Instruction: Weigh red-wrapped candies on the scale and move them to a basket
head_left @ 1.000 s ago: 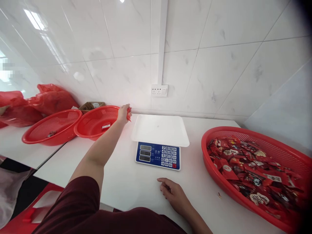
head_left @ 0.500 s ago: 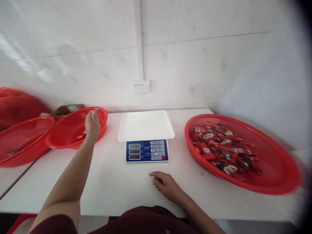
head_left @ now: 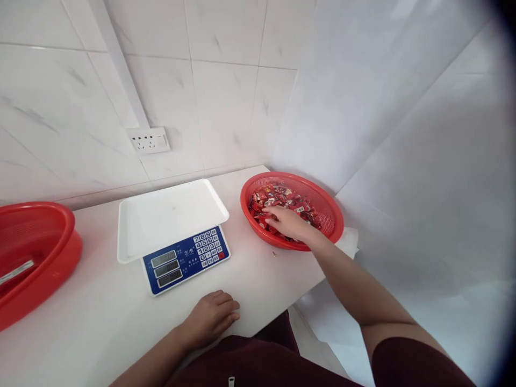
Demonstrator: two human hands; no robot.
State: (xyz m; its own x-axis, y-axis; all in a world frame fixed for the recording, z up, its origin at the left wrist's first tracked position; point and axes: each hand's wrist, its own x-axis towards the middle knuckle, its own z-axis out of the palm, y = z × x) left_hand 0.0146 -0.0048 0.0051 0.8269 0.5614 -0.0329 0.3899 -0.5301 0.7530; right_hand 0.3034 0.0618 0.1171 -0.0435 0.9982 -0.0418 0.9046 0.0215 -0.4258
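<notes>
My right hand reaches into a round red basket at the table's right end. Its fingers lie stretched over the heap of red wrapped packets and touch them; no packet is gripped. Palm down, my left hand rests on the white table near its front edge, fingers loosely bent and holding nothing. Just beyond it stands a blue-faced electronic scale with a bare white weighing tray.
Another red basket stands at the left edge with one small packet in it. A wall socket sits above the scale. Tiled walls close in behind and to the right. The table ends just past the right basket.
My left hand let go of a red packet at the left basket and came back to the table's front. My right hand left the table and went into the right basket. The view swung right.
</notes>
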